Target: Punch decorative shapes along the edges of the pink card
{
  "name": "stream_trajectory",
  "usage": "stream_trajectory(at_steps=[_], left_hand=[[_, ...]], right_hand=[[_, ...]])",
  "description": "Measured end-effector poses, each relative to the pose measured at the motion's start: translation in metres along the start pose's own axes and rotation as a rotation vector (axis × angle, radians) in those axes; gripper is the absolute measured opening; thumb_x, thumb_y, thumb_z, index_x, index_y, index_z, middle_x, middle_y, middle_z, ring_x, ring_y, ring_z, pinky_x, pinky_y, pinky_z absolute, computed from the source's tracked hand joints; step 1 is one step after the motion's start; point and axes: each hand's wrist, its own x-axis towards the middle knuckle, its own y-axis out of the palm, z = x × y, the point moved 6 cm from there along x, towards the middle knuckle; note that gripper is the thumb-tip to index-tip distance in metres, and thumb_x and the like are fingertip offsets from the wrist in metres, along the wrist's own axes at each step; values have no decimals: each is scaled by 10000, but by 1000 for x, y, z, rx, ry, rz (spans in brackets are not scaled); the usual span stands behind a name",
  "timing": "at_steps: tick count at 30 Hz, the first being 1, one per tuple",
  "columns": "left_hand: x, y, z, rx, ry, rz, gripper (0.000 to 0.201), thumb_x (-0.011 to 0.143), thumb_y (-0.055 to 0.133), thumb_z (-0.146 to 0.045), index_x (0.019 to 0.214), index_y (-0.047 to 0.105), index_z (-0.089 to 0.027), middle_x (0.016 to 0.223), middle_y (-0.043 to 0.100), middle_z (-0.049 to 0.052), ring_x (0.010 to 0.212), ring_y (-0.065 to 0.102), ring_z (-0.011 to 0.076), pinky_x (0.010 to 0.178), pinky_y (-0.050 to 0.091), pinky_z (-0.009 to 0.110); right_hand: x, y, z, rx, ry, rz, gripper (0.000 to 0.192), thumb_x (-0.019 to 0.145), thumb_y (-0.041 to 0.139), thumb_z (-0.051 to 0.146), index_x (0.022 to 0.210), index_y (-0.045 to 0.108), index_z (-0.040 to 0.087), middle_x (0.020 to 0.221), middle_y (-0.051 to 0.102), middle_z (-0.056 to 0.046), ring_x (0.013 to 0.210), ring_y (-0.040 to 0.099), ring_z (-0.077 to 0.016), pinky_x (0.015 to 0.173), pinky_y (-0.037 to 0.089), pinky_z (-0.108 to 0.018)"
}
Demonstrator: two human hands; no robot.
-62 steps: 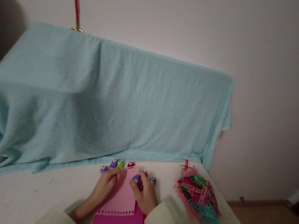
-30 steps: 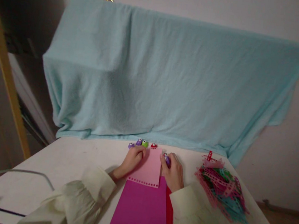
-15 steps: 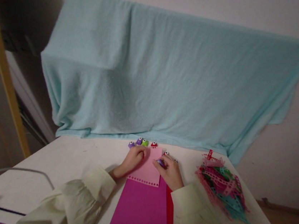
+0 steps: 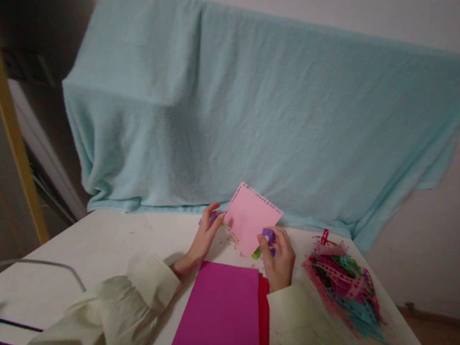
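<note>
A pale pink sheet (image 4: 251, 217) with a punched border is held tilted above the table (image 4: 114, 242), raised clear of it, near the middle of the view. Its left edge is pinched by the left hand (image 4: 205, 236), at about 9 o'clock from the sheet, with the fingers closed on the paper. At about 5 o'clock from the sheet, the right hand (image 4: 280, 257) is closed around a purple punch (image 4: 268, 235), which is set against the sheet's lower right edge; whether the paper sits inside the punch cannot be told. A green punch (image 4: 256, 252) is glimpsed just below the sheet, beside the right hand. At 6 o'clock from the hands, a magenta sheet (image 4: 220, 312) lies flat on the table, with a red sheet (image 4: 264, 320) showing from under its right edge. At 3 o'clock from the hands, well apart, a heap of punched paper strips (image 4: 341, 290) in pink, red, green and teal is spread on the table. At 12 o'clock, a light blue blanket (image 4: 254, 109) is draped over something bulky behind the table.
</note>
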Motion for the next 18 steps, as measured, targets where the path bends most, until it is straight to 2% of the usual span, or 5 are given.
stream_trajectory(at_steps=[3,6,11,14,18], left_hand=[[0,5,18,-85,-161,-25,519,887,533,-462,1335,394,-240,1376,432,95,1269,404,220,1071,283,358],[-2,12,20,-194,-205,-9,549,845,610,-449,1316,426,-238,1391,440,102,1293,396,227,1080,285,353],[-11,37,5,-498,-278,323,410,864,579,-445,1153,566,-156,1124,642,135,970,635,208,891,476,352],[-20,45,2,-415,-322,488,351,834,617,-443,925,641,-105,809,694,96,689,647,176,704,509,306],[-28,50,3,-298,-332,608,350,805,640,-448,761,667,-102,766,701,99,628,628,169,668,506,297]], right_hand=[[2,-8,-1,80,23,-76,235,873,571,356,1035,570,185,1036,568,-87,927,571,-203,723,502,-283],[2,-12,0,106,18,-113,243,873,572,346,1058,563,188,1078,554,-93,960,566,-208,742,507,-290],[1,-13,2,94,-12,-125,247,867,582,331,1070,560,192,1094,545,-97,975,560,-216,758,510,-307],[0,-9,0,76,-10,-105,247,869,577,338,1066,562,190,1089,550,-100,960,566,-214,742,515,-303],[-1,-3,0,51,-16,-67,251,868,571,353,1054,566,184,1068,557,-106,944,567,-217,727,520,-305]])
